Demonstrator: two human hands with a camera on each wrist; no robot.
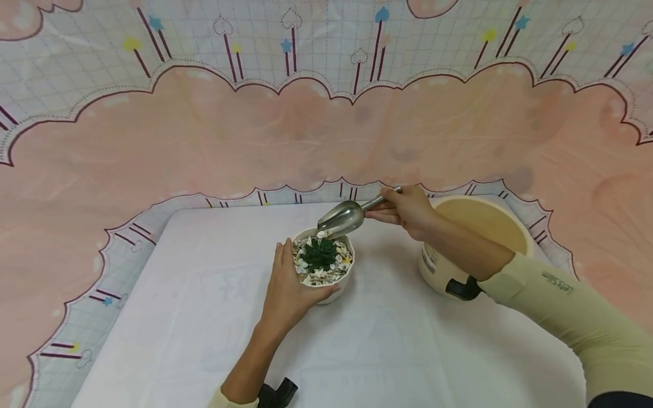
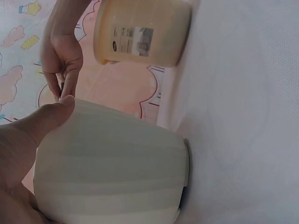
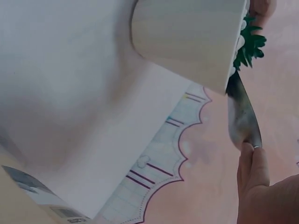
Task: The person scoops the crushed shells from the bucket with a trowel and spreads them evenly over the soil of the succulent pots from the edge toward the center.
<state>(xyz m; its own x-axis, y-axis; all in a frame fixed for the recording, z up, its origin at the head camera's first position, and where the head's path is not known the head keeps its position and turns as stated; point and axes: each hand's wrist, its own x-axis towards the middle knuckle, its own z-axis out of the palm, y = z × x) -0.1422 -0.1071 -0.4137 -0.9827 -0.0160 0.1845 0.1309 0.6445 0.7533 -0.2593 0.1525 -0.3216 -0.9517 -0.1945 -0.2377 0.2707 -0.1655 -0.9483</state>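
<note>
A white flowerpot [image 2: 112,163] stands on the white table, with a dark green succulent [image 1: 319,253] in its middle and pale pebbles [image 1: 318,276] around the plant. My left hand [image 1: 288,289] grips the pot from its left and near side, thumb along the front. In my right hand [image 1: 408,212] is the handle of a metal scoop [image 1: 343,218]. The scoop's tip lies at the pot's far rim, over the pebbles. From the side, in the right wrist view, the scoop [image 3: 244,116] touches or nearly touches the rim beside the succulent [image 3: 252,44].
A cream bucket [image 1: 479,226] with a printed label [image 2: 133,41] stands right of the pot, under my right forearm. The white tabletop [image 1: 204,294] has its far edge just behind the pot. A patterned pink cloth [image 1: 306,136] hangs or lies beyond it.
</note>
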